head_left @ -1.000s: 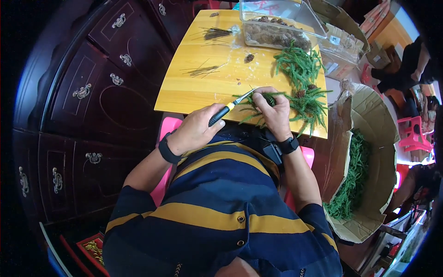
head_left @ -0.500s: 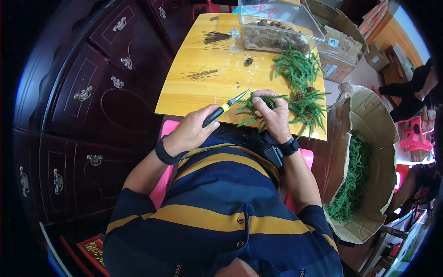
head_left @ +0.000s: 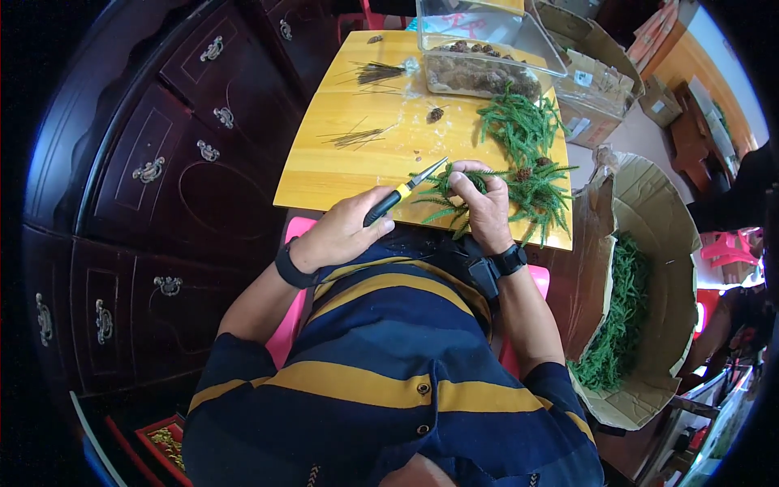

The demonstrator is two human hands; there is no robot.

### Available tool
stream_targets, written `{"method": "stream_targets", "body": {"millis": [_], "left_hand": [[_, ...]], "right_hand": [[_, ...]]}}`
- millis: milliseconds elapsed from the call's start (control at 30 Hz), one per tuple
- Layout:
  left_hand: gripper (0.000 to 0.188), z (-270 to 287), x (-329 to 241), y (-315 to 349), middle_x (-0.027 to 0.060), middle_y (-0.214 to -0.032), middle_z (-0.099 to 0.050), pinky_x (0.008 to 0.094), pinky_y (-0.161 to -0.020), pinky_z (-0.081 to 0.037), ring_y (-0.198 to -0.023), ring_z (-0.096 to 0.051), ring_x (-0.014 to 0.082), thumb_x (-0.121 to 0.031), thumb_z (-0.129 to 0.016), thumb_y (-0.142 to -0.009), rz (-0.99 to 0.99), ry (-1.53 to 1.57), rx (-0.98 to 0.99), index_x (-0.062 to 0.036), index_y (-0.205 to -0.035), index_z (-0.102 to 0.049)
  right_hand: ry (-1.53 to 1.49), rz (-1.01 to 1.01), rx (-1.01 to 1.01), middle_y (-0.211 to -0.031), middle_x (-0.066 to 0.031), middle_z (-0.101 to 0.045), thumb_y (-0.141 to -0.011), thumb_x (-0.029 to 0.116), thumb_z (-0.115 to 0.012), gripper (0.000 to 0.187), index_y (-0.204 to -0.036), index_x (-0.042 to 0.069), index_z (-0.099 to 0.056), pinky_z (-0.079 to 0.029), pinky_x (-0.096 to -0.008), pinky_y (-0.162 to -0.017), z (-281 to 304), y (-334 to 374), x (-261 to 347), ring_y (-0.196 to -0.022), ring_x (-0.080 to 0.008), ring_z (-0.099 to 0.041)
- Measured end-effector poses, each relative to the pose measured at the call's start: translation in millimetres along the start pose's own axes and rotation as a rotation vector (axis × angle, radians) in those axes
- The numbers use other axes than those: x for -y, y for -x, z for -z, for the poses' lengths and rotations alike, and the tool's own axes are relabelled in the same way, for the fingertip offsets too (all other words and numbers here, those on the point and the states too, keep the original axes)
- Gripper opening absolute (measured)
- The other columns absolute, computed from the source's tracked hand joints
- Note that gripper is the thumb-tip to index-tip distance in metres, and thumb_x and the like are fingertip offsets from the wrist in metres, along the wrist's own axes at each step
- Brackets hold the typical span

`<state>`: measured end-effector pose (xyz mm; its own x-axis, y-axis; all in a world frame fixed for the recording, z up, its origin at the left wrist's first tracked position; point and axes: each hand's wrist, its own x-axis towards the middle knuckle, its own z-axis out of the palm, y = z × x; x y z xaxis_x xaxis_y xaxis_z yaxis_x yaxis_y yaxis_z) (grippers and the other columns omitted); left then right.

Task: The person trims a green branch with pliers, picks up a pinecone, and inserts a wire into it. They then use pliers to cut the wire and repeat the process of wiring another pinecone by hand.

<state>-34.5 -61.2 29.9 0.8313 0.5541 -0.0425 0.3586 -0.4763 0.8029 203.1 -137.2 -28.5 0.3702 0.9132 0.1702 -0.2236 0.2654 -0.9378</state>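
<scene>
My left hand is closed round the black and yellow handle of long-nose pliers, whose pointed jaws reach up and right over the table. Close beside them my right hand pinches a green artificial pine sprig, its needles fanning out to the left of the fingers. Whether a wire or cone sits in that pinch is hidden. Just right of this hand lie finished-looking sprigs with a brown pine cone among them. More green sprigs are heaped farther back.
Dark thin wires and a wire bundle lie on the yellow table, near a loose pine cone. A clear bin of cones stands at the back. At right, a cardboard box holds greenery.
The pliers have shifted slightly up and right, their tip now nearer the sprig in my right hand. My right hand stays nearly in place, still holding the sprig.
</scene>
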Motion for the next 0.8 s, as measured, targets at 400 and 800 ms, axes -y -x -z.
{"method": "stream_targets", "body": {"millis": [400,800], "left_hand": [[0.046,4,-1,1,0.0073,-0.098,-0.064,0.0221,-0.063,-0.050,-0.080,-0.061,0.0111,-0.023,-0.058,-0.101,0.207,0.269,0.097,0.0005,-0.139,-0.048],[0.046,7,10,3,0.0055,-0.097,-0.063,0.0148,-0.052,-0.043,-0.076,-0.061,0.0066,-0.033,-0.053,-0.105,0.162,0.889,0.371,0.0009,-0.136,-0.049]], "right_hand": [[0.053,0.011,0.021,-0.092,0.0000,-0.066,-0.093,0.006,-0.068,0.014,-0.107,0.002,-0.070,-0.051,-0.0241,-0.077,0,-1,2,-0.081,-0.0079,-0.061],[0.081,0.051,0.060,-0.102,-0.0021,-0.068,-0.094,0.007,-0.068,0.019,-0.112,0.002,-0.068,-0.051,-0.0248,-0.083,-3,1,11,-0.091,-0.0084,-0.061]]}}
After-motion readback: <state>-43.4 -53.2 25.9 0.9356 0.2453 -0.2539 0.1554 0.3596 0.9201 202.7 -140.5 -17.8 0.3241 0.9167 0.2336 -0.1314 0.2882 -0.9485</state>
